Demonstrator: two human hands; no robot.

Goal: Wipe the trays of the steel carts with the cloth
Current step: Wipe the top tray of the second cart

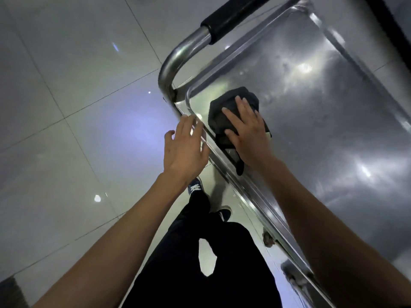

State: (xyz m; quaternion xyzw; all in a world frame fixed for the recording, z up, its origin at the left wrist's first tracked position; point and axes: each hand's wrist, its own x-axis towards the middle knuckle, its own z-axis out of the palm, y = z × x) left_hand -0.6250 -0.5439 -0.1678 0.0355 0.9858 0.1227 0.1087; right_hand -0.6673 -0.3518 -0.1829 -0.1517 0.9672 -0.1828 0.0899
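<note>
Hands worked the wiping: right hand (246, 132) pressed flat on the cloth (224, 107) in the tray (322, 130) corner, left hand (185, 147) spread at the rim, fresh steel likely next.

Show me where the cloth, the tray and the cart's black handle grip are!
cloth (224, 107): head view, its top beyond the fingers.
tray (322, 134): head view, bare steel floor.
black handle grip (231, 16): head view, mid-sleeve.

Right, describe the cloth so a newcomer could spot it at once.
Find the steel cart tray that fills the right side of the view, then go to its near-left corner, below the curved handle with the black grip. The cloth lies there on the tray, bunched under the flat right hand. It is the only dark, soft thing on the shiny metal.
</note>
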